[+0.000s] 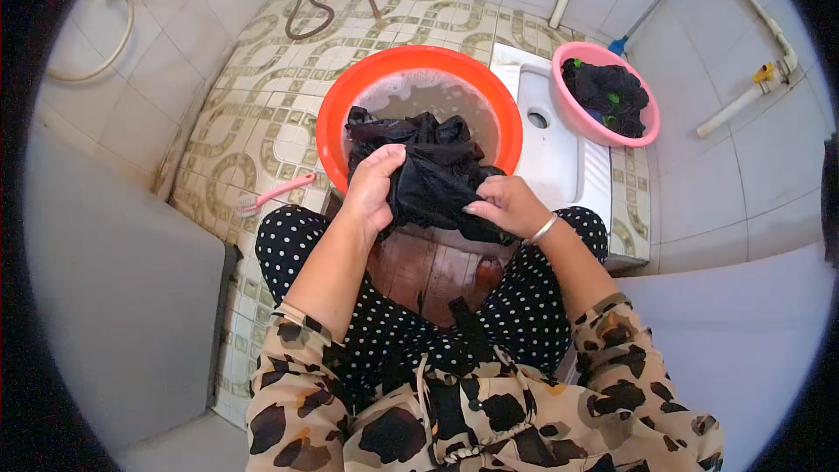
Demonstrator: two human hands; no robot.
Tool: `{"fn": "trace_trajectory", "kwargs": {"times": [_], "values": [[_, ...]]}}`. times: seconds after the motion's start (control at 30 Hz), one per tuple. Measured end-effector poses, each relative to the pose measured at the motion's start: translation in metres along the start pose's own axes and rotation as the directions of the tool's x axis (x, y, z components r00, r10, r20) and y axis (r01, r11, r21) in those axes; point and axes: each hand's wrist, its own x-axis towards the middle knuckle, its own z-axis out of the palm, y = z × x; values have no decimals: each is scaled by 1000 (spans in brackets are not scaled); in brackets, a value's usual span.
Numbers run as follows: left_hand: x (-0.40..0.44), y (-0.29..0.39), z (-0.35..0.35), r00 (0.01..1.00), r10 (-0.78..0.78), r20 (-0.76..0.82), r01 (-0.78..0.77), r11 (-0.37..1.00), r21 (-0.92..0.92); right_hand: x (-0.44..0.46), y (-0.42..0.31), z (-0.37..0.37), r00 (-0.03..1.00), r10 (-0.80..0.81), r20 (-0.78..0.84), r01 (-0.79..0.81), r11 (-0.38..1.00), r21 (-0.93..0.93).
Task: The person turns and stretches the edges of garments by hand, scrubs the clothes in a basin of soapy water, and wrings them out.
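A wet black garment [433, 179] hangs over the near rim of an orange basin [507, 114], part of it lying in cloudy, sudsy water [437, 92]. My left hand [376, 183] is closed on the left side of the cloth. On the right side, my right hand [511, 205], with a silver bangle at the wrist, pinches another part of it. Between the two hands the fabric is stretched and creased. Its exact kind is hidden by the folds.
A pink basin [581, 122] of dark clothes stands right, on the white squat toilet [559, 153]. A pink-handled brush [275, 194] lies left on the tiled floor. Behind are a brown hose [319, 31] and a blue brush [647, 13]. A grey panel [131, 280] borders the left.
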Motion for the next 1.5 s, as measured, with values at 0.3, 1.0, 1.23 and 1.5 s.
{"fn": "trace_trajectory", "kwargs": {"times": [0.3, 1.0, 1.23, 1.5], "values": [[-8, -2, -13, 996, -14, 91, 13, 1000, 10, -9, 7, 30, 978, -18, -206, 5, 998, -61], [1, 16, -30, 999, -40, -25, 35, 981, -189, -34, 33, 45, 762, 375, -528, -209, 914, 347], [25, 26, -60, 985, -47, -164, -8, 948, -320, -43, 65, 52, 606, 787, -118, -505, 495, 707], [19, 29, -49, 982, -60, -180, -10, 931, -366, -28, 31, 34, 694, 720, 4, -112, 103, 988]]}}
